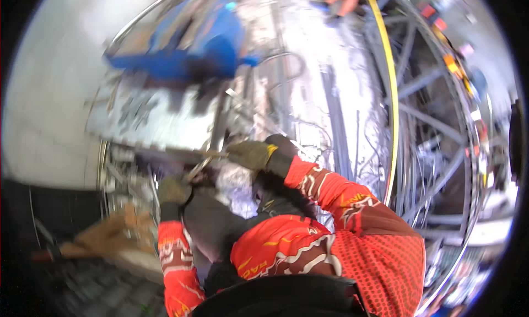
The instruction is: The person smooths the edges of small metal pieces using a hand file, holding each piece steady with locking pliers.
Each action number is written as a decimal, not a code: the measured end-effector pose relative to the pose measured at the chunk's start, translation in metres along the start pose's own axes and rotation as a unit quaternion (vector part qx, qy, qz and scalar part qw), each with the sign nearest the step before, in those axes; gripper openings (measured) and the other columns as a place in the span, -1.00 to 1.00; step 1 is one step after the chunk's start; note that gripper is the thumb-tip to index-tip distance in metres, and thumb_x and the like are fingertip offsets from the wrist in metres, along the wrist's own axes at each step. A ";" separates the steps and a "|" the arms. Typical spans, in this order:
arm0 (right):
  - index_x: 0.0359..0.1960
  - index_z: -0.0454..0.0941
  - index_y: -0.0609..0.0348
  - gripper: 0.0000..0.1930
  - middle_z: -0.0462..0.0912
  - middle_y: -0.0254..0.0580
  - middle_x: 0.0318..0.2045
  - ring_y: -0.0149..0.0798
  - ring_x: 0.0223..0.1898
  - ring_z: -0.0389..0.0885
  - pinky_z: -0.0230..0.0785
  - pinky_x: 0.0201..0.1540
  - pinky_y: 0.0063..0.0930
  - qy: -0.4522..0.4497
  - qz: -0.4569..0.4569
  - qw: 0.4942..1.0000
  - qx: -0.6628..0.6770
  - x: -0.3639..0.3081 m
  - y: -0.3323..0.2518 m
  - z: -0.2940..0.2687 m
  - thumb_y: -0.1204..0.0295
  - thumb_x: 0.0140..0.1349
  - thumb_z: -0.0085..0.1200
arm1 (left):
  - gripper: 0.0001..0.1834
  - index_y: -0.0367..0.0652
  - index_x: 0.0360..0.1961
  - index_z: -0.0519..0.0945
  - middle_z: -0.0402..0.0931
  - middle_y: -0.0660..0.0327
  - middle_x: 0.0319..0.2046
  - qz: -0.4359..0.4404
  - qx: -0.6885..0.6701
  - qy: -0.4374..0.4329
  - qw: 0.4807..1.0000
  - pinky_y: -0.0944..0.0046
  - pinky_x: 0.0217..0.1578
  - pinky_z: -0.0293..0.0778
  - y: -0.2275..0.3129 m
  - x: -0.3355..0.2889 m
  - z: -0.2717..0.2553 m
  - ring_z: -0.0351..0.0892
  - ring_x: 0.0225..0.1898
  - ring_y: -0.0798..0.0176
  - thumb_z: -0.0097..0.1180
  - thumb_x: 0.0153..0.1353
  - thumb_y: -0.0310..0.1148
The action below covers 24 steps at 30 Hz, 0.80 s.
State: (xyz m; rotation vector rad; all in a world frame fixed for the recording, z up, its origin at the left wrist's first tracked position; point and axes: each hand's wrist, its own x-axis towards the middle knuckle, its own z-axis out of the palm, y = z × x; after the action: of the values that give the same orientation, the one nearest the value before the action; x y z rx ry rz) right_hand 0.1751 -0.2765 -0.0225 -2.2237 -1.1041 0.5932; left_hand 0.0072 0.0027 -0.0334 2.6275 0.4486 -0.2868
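Dark olive work gloves cover both hands, and motion smears their outlines. My left hand (pixel 175 190) is closed, low at the near left edge of a metal-topped bench (pixel 160 124). From it a thin shiny metal rod (pixel 200 168) slants up toward my right hand (pixel 250 154). That hand is farther forward and to the right, with its fingers curled around the rod's far end near the bench corner. The rod's exact shape is blurred, and the gloves hide its ends.
A blue clamp-like machine (pixel 215 47) stands on the bench. Long grey metal bars (pixel 336 124) lie on the right, beside a yellow strip (pixel 392 91) and a steel frame (pixel 435 124). Brown cardboard (pixel 115 234) is at lower left. Another person's hand (pixel 347 3) shows at the far edge.
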 end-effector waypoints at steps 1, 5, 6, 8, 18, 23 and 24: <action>-0.06 0.61 0.07 -0.60 0.70 0.16 -0.20 0.26 -0.10 0.68 0.48 0.03 0.15 -0.069 0.035 0.997 -0.028 -0.002 -0.033 -0.017 0.03 0.47 -0.11 | -0.66 0.10 -0.14 0.78 0.71 -0.11 -0.26 -0.042 -0.007 0.001 0.999 -0.18 -0.14 0.61 -0.004 -0.021 -0.016 0.69 -0.20 -0.29 0.18 0.02 -0.24; -0.01 0.62 0.00 -0.60 0.73 0.05 -0.17 0.15 -0.09 0.72 0.54 0.00 0.03 -0.023 0.069 0.997 -0.040 -0.054 -0.027 -0.035 0.00 0.46 -0.06 | -0.60 0.04 -0.10 0.77 0.71 -0.09 -0.23 0.031 -0.016 0.048 0.998 -0.13 -0.09 0.61 -0.006 -0.009 -0.012 0.69 -0.15 -0.26 0.20 -0.03 -0.26; -0.01 0.65 -0.02 -0.61 0.74 0.05 -0.18 0.14 -0.10 0.73 0.55 0.00 0.03 -0.002 0.063 0.997 -0.039 -0.046 -0.026 -0.026 0.00 0.43 -0.03 | -0.63 -0.01 -0.14 0.76 0.71 -0.10 -0.26 0.032 0.015 0.064 0.997 -0.14 -0.10 0.61 -0.004 -0.011 -0.014 0.69 -0.17 -0.27 0.19 -0.04 -0.27; -0.05 0.69 -0.01 -0.61 0.74 0.04 -0.18 0.13 -0.09 0.73 0.56 -0.01 0.05 -0.008 0.110 0.992 -0.052 -0.028 -0.029 -0.024 0.01 0.42 -0.03 | -0.65 -0.05 -0.19 0.75 0.70 -0.10 -0.29 0.080 0.059 0.057 0.993 -0.15 -0.11 0.60 0.000 -0.002 -0.004 0.68 -0.19 -0.29 0.19 -0.05 -0.27; -0.06 0.64 0.08 -0.68 0.72 0.04 -0.15 0.18 -0.13 0.72 0.57 -0.08 0.12 0.131 0.066 0.987 0.067 -0.037 -0.053 0.053 0.19 0.39 -0.07 | -0.71 -0.33 -0.32 0.62 0.58 -0.28 -0.38 0.103 0.097 0.035 0.989 -0.28 -0.22 0.41 -0.028 0.010 0.011 0.56 -0.27 -0.44 0.12 -0.05 -0.34; -0.02 0.59 0.09 -0.67 0.70 0.03 -0.12 0.15 -0.10 0.71 0.55 -0.05 0.06 0.182 0.105 0.976 0.055 -0.083 -0.039 0.068 0.16 0.42 -0.08 | -0.68 -0.35 -0.30 0.60 0.58 -0.29 -0.33 0.130 0.036 0.009 0.991 -0.31 -0.19 0.38 -0.038 0.025 0.015 0.53 -0.25 -0.45 0.11 -0.02 -0.31; -0.02 0.58 0.09 -0.66 0.69 0.02 -0.10 0.13 -0.09 0.71 0.55 -0.04 0.04 0.178 0.113 0.975 0.065 -0.088 -0.039 0.064 0.14 0.44 -0.08 | -0.68 -0.35 -0.30 0.60 0.58 -0.29 -0.33 0.127 0.031 0.013 0.991 -0.31 -0.19 0.38 -0.042 0.031 0.017 0.53 -0.25 -0.45 0.11 -0.02 -0.31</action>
State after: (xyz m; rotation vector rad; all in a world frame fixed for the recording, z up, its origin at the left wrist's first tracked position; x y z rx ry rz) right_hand 0.0649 -0.3099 -0.0320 -2.2426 -0.6210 0.3259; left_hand 0.0185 0.0379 -0.0739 2.7141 0.1103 -0.1871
